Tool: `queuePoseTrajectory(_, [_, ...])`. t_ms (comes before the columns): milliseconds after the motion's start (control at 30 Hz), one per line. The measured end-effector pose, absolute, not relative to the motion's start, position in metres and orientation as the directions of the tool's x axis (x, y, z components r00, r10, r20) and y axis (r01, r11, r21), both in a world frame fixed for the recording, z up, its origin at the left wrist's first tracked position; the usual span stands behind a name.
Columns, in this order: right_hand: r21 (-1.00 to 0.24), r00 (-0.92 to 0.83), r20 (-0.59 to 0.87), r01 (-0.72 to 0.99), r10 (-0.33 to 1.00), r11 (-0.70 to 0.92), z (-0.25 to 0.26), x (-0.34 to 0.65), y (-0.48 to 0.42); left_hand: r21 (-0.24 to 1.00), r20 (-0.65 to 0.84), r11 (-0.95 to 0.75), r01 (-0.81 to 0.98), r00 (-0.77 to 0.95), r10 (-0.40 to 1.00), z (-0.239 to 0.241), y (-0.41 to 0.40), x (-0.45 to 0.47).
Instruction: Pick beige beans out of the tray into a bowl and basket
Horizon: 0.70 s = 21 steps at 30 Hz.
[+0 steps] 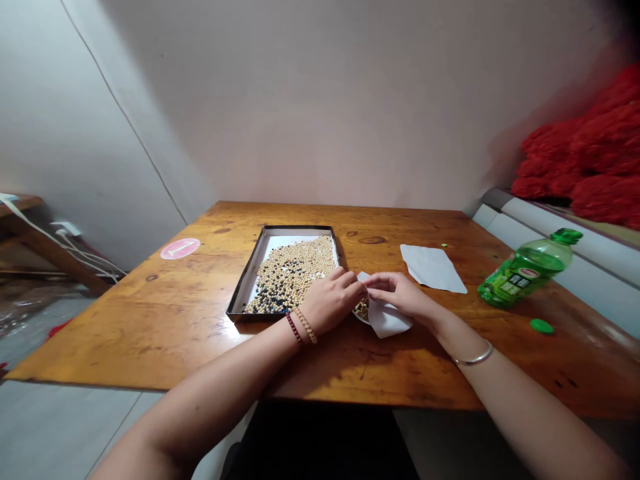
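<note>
My left hand (333, 298), with two bead bracelets at the wrist, reaches over the right front side of a shallow black-rimmed tray (253, 269). Its fingers are closed, and what they grip is hidden. Pale yellow and black beans (285, 277) lie loose inside the tray. Close beside it, my right hand (397, 293) pinches a white sheet of paper (389, 321), its fingertips almost meeting the left ones. Under the hands sits a small white dish holding more beans (362, 309), partly covered by the paper and fingers.
Another white paper (434, 268) lies flat on the wooden table (200, 327). Farther right, a green drink bottle (527, 270) leans, with a green cap (542, 326) near it. A pink round sticker (180, 249) is at the left. Red fluffy material (585, 153) is piled beyond the right edge.
</note>
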State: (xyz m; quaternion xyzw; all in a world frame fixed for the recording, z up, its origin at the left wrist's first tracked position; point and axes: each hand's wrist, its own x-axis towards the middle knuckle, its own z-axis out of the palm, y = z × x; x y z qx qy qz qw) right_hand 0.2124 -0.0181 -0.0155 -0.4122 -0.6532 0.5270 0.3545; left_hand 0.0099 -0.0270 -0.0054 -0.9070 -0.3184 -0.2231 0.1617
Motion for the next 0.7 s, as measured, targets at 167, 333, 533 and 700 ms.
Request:
queuePoseTrajectory(167, [-0.926,-0.464,0.063,0.303,0.884,0.225,-0.0166,0.2156,-0.0159,-0.139,0.556,-0.732,0.667,0.664,0.500,-0.0063,-0.0260,0.0106])
queuePoseTrajectory(333, [-0.911,-0.454,0.041,0.349,0.890,0.220,-0.0161,0.2155,-0.0162,-0.114,0.552,-0.729,0.675,0.653,0.519,-0.0093,-0.0233,0.0100])
queuePoseTrajectory(533, [-0.908,-0.454,0.044,0.353,0.890,0.225,-0.0152,0.2147,-0.0172,-0.099,0.520,-0.715,0.692,0.648,0.556,-0.0086,-0.0231,0.0102])
queuePoseTrajectory(700, [-0.924,-0.453,0.037,0.324,0.891,0.203,-0.0149,0.2154,-0.0173,-0.080,0.472,-0.730,0.679,0.671,0.572,-0.0053,-0.0261,0.0104])
